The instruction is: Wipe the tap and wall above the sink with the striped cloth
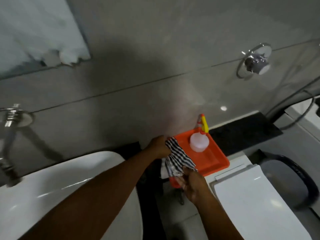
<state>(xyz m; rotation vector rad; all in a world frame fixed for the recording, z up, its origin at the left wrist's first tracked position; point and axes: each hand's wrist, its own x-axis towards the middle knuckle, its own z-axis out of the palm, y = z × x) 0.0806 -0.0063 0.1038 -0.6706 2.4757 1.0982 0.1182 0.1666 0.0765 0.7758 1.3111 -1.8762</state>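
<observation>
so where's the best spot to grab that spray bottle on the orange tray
Probably the narrow neck just under the yellow trigger head, coming from above and the front. The spray bottle stands upright at the back of the orange tray, close to the wall, and the striped cloth hangs at the tray's left edge, so the front is freest.

No text, label, brand, number or sign can be read anywhere in the view. The pale spray bottle (199, 142) on the orange tray (214, 158) shows a plain side with no print visible, and the striped cloth (176, 157) carries only its stripes. The picture is too soft for any fine print.
</observation>
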